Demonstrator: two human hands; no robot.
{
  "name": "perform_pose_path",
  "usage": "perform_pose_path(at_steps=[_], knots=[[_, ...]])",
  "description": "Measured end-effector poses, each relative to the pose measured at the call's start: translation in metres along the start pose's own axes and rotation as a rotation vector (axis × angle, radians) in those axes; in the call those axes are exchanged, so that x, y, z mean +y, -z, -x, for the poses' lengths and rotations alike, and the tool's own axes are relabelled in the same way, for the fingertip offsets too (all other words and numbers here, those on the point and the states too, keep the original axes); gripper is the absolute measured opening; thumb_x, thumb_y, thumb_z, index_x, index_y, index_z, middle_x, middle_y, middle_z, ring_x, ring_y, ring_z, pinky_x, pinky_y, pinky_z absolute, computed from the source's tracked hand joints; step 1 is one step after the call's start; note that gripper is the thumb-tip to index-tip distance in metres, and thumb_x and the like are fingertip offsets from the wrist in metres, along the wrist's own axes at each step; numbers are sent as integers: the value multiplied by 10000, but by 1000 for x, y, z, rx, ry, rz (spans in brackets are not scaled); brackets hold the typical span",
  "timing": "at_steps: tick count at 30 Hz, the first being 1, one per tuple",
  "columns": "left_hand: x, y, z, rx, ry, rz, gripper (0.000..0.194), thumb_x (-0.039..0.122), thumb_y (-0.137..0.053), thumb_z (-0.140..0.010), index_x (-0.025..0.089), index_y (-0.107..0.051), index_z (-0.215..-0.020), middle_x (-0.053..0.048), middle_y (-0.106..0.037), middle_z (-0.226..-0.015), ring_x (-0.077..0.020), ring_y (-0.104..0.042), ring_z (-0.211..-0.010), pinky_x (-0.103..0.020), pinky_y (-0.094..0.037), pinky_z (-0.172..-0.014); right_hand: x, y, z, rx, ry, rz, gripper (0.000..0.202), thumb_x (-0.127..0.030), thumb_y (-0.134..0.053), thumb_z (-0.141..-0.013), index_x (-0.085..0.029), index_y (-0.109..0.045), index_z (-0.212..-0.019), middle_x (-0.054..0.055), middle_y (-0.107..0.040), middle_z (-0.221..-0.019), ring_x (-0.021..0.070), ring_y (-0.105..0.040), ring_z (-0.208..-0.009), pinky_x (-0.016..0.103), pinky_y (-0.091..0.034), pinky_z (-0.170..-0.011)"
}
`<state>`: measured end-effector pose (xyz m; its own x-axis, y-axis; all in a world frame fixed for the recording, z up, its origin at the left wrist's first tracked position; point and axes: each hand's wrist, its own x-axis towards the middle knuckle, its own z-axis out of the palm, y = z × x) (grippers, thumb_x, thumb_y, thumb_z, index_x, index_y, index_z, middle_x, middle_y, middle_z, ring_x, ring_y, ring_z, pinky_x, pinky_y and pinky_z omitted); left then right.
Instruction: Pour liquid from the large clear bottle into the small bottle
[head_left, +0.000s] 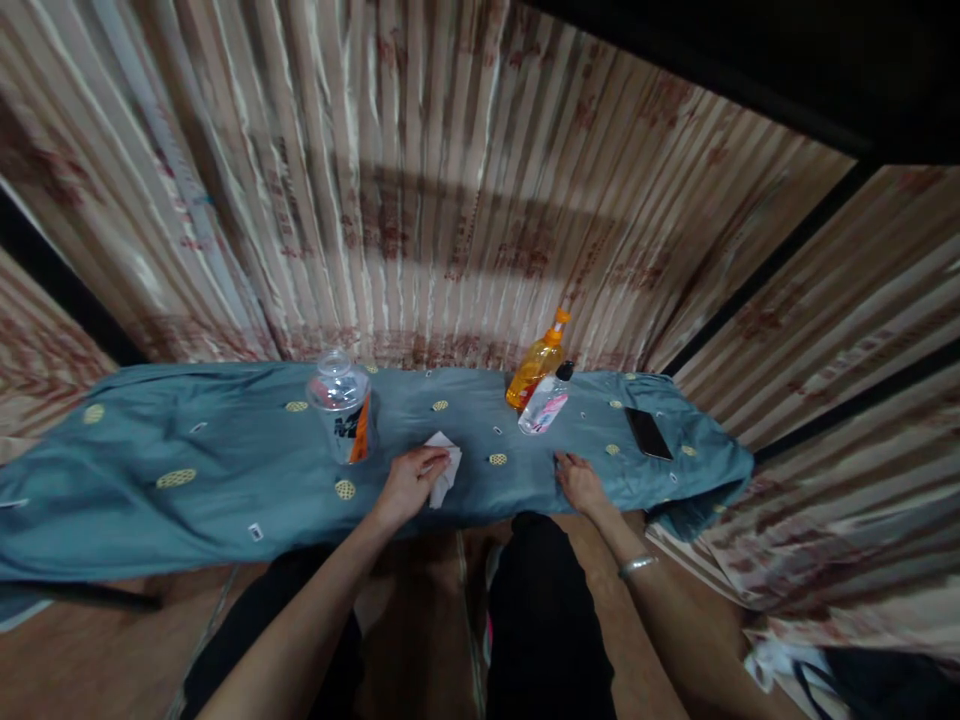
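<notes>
My left hand (411,482) pinches a folded white tissue (447,478) between thumb and fingers, over the front part of the cloth-covered bench. The tissue's lower edge hangs near the bench's front edge. Resting on the cloth to the right, my right hand (580,482) has its fingers stretched forward and holds nothing. A silver bangle (638,566) circles that wrist. Beyond the right hand stand a clear bottle (541,408) with a black cap and pink label, and behind it an orange pump bottle (535,372). Left of the tissue is a large clear plastic jar (341,412) with an orange-black label.
A dark phone (649,433) lies flat at the bench's right end. Teal patterned cloth (225,440) covers the bench. Behind it hangs a pleated curtain (435,220), with dark frame bars (772,270) at the side. A dark bag (877,680) sits at the lower right.
</notes>
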<state>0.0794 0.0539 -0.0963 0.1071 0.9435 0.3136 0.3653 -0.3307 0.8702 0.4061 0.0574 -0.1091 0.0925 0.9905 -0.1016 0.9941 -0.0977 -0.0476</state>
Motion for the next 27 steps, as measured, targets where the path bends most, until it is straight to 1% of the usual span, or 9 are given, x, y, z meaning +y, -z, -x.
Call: perform_pose_path(at_steps=[3,7,11,13,15,18,22,24,27], knots=[[1,14,3,57,-20,-25,225,396,-592,-797,232,-738,-842,-49,-775,-867,-229,-723,-789,-357,-570,-760,1,-2,5,21,0,1,401,-117,-406,-941,-83,-579,-1302,208,-605,-1327,248,-575,-1247,344,-388,-1071],[6,39,8,158,-63,-65,214,394,-595,-818,216,-702,-871,-52,-750,-872,-211,-706,-766,-349,-571,-742,-1,8,12,10,24,-25,345,-106,-477,-894,-103,-655,-1190,192,-703,-1159,258,-657,-1131,339,-447,-1007],[14,73,16,269,-120,-140,255,397,-630,-816,217,-663,-994,-34,-688,-866,-193,-650,-710,-371,-561,-753,-27,23,20,14,113,-116,318,-263,-480,-946,-177,-655,-1197,115,-731,-1132,232,-684,-1079,291,-497,-911],[16,90,19,333,-137,-184,323,403,-646,-814,210,-634,-1074,-57,-663,-946,-219,-648,-801,-407,-546,-812,-53,35,23,65,217,-279,345,-352,-466,-962,-190,-644,-1210,92,-732,-1131,215,-693,-1042,281,-506,-884],[12,103,19,430,-160,-232,472,401,-677,-795,203,-568,-1210,-113,-616,-1174,-282,-594,-1091,-479,-458,-989,-87,52,23,114,350,-494,339,-405,-478,-951,-207,-669,-1149,70,-747,-1047,213,-708,-939,292,-523,-807],[-1,109,11,610,-167,-290,908,449,-790,-670,157,-369,-1419,-202,-426,-1455,-364,-365,-1380,-545,-247,-1147,-146,85,17,106,524,-637,356,-457,-488,-950,-190,-690,-1072,34,-738,-845,182,-695,-738,270,-510,-694],[-24,102,-9,625,125,27,1243,400,-868,-532,169,-143,-1515,-224,-188,-1600,-359,-165,-1486,-499,-147,-1188,-227,137,0,155,706,-577,307,-387,-610,-910,-166,-669,-1114,42,-732,-885,185,-689,-821,268,-493,-739],[-33,98,-18,623,151,76,1304,375,-881,-494,135,-112,-1519,-257,-152,-1603,-368,-154,-1489,-482,-150,-1187,-261,160,-11,196,809,-510,377,-298,-663,-881,-152,-612,-1225,82,-722,-1060,196,-674,-966,279,-487,-815],[-42,96,-27,618,144,128,1322,343,-885,-479,150,-97,-1522,-247,-184,-1600,-351,-185,-1485,-469,-182,-1180,-298,183,-27,216,961,-374,396,-203,-660,-880,-117,-583,-1259,105,-707,-1107,185,-665,-955,274,-470,-839]])
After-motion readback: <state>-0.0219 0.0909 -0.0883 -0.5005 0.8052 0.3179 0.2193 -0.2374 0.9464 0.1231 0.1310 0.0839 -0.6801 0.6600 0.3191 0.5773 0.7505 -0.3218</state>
